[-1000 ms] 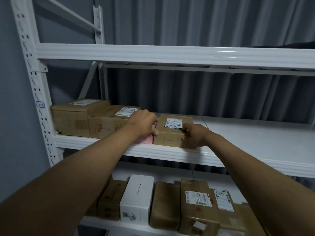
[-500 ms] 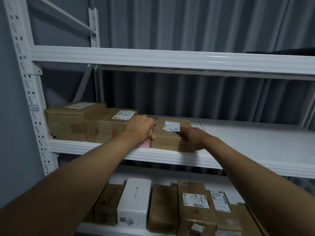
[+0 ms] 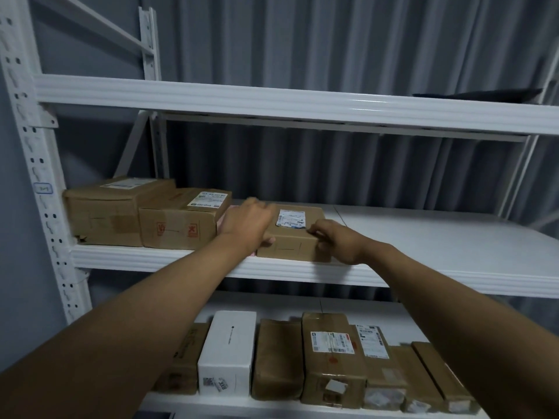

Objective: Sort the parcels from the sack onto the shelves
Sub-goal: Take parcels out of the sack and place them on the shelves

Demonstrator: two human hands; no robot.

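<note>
L hand [image 3: 246, 220] had slid to labelled carton [image 3: 295, 234] at 12 o'clock, flat against it; R hand [image 3: 334, 240] pinched its corner; parcel near-seated

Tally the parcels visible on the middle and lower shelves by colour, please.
Brown parcels: 9
White parcel: 1
Pink parcel, mostly hidden behind the left hand: 1
Total: 11

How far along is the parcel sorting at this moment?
Done: two brown boxes sit at the middle shelf's left end, and a row of parcels fills the lower shelf. In hand: both hands, left and right, are at a small labelled box on the middle shelf. The sack is out of view, so what remains is unknown.
</note>
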